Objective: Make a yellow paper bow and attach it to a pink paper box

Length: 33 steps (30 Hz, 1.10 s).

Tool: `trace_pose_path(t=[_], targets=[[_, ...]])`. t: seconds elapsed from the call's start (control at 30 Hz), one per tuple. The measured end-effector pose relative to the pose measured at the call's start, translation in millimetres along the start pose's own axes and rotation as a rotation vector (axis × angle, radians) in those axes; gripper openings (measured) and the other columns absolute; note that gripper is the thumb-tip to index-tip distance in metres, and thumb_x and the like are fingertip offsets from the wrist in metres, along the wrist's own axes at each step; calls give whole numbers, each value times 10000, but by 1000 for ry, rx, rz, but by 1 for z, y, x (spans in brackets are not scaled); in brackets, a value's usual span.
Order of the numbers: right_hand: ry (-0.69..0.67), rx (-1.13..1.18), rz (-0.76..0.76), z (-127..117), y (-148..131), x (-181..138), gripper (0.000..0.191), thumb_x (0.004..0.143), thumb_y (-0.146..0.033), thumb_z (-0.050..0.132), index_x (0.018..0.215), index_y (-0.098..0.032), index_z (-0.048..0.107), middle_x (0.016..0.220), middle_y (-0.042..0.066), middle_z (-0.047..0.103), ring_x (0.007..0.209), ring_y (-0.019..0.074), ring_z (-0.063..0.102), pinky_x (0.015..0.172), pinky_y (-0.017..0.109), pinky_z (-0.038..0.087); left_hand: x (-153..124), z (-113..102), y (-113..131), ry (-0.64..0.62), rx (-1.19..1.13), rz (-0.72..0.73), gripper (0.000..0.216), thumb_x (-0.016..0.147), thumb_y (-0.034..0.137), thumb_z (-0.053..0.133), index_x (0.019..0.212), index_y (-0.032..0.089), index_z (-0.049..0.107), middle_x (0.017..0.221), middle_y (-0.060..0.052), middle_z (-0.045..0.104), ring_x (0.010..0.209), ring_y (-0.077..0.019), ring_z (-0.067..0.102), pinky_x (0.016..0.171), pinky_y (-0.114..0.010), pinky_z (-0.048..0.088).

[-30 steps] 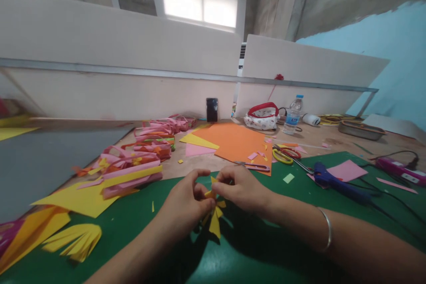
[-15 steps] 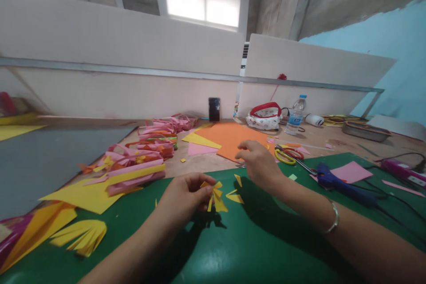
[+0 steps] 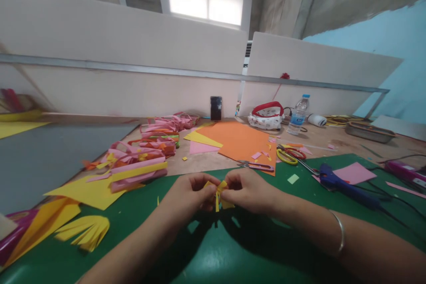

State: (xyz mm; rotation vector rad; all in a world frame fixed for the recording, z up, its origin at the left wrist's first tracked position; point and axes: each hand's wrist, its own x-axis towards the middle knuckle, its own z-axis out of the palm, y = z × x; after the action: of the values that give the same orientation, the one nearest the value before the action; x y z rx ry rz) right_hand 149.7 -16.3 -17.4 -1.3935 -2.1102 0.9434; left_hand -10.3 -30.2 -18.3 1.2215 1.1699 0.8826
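Note:
Above the green mat (image 3: pixel 213 248), my left hand (image 3: pixel 191 191) is closed, pinching a small flower-like piece of yellow paper (image 3: pixel 218 195) with cut strips fanning out. My right hand (image 3: pixel 249 191) pinches the same yellow paper from the other side, thumb and fingers pressed together. The fingers of both hands cover part of the piece. Just beyond my right hand, a pair of thread snips (image 3: pixel 256 165) lies on the orange sheet (image 3: pixel 246 140). A fringed yellow paper strip (image 3: pixel 84 230) rests on the mat at the lower left.
Pink paper bundles (image 3: pixel 140 168) and yellow sheets (image 3: pixel 86 191) lie at left. On the right are scissors (image 3: pixel 289 154), a blue glue gun (image 3: pixel 346 188) with cords, and pink paper (image 3: pixel 356 173). Behind stand a phone (image 3: pixel 216 108), a pouch (image 3: pixel 266 117) and a water bottle (image 3: pixel 298 115).
My right hand has come down and toward me from over the orange sheet, and now grips the yellow paper together with my left hand. The thread snips now show fully on the orange sheet.

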Motion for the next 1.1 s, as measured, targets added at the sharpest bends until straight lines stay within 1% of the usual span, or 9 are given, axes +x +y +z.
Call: trace_pose_path(t=[0.1, 0.2, 0.4, 0.5, 0.6, 0.67, 0.77, 0.9, 1.1], targets=[[-18, 21, 10, -3, 0, 0, 116, 708, -187, 560, 601, -153, 531, 525, -54, 463, 479, 67, 397, 409, 178, 276, -3, -1, 0, 22, -60, -18, 307, 656, 394, 668, 807, 127, 638, 595, -1, 592, 505, -76, 486, 506, -202, 376], [-38, 53, 27, -6, 1, -1, 105, 711, -178, 551, 612, -153, 527, 534, -55, 454, 486, 65, 397, 409, 173, 278, -1, -3, -1, 7, -32, -27, 333, 655, 420, 663, 815, 130, 631, 540, 24, 545, 474, -64, 448, 469, -179, 319], [-56, 27, 5, -8, 5, -1, 106, 729, -221, 579, 658, -146, 554, 574, -34, 504, 519, 86, 441, 441, 190, 320, 6, -5, -6, -13, 136, -35, 290, 617, 410, 625, 653, 126, 578, 480, -11, 570, 385, -65, 411, 401, -186, 279], [173, -228, -255, -6, 5, -6, 164, 732, -226, 613, 865, -130, 599, 781, 40, 595, 711, 159, 521, 620, 270, 416, 5, -4, -7, 27, 119, -20, 243, 665, 377, 585, 642, 137, 554, 456, -6, 570, 359, -48, 381, 391, -171, 260], [400, -609, -625, -1, 4, -13, 216, 777, -201, 581, 985, -148, 601, 945, 98, 580, 866, 231, 484, 740, 364, 388, 4, -2, -7, 72, 92, -27, 196, 670, 333, 574, 622, 147, 536, 461, 4, 564, 375, -52, 413, 402, -164, 310], [445, -794, -775, 3, 2, -15, 138, 819, -197, 540, 925, -164, 623, 893, 92, 574, 831, 234, 463, 709, 369, 366, 5, -2, -7, 91, 72, -41, 163, 646, 303, 576, 611, 149, 534, 449, 21, 535, 389, -63, 439, 410, -170, 351], [503, -930, -877, 11, 3, -15, 113, 844, -174, 516, 817, -170, 626, 769, 62, 556, 743, 207, 435, 649, 349, 329, 9, -1, -10, 102, 58, -50, 154, 613, 299, 574, 593, 153, 528, 418, 40, 487, 375, -74, 438, 392, -185, 366], [479, -861, -861, 17, 5, -12, 162, 834, -138, 499, 706, -162, 595, 735, 53, 545, 714, 188, 425, 648, 341, 329, 15, -3, -14, 91, 89, -24, 187, 624, 339, 558, 615, 155, 527, 437, 16, 525, 360, -79, 428, 377, -195, 348], [377, -460, -618, 14, 0, -15, 107, 771, -99, 531, 713, -144, 609, 808, 64, 537, 770, 174, 476, 672, 299, 381, 10, -2, -12, 70, 288, 113, 187, 708, 324, 496, 656, 159, 566, 529, -4, 577, 452, -122, 504, 459, -237, 365]])
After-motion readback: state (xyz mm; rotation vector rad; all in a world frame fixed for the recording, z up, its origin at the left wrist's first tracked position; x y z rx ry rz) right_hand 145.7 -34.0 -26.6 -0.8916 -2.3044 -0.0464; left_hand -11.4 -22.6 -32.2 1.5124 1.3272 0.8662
